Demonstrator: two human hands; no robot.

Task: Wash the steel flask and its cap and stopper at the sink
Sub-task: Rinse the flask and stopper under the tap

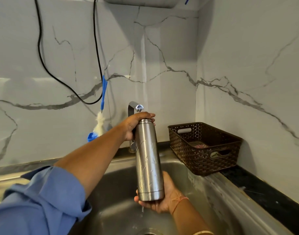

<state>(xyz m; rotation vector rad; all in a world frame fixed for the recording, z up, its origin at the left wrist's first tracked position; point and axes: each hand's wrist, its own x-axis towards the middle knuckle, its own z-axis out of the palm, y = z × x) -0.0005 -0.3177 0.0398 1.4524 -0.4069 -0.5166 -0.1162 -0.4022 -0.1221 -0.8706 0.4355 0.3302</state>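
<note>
Fingers (146,114) curl round the steel flask (148,158), held upright over the sink (114,209) beneath the tap (136,106), the outstretched left hand (137,126) clamped over its top, the right hand (160,200) cupping its wet base.

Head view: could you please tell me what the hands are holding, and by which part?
Both hold the steel flask: the left hand grips its top end, fingers curled over the mouth; the right hand cups its base.

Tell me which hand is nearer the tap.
Left. The left hand grips the top of the flask just under the tap; the right hand holds its base, lower over the sink.
</note>
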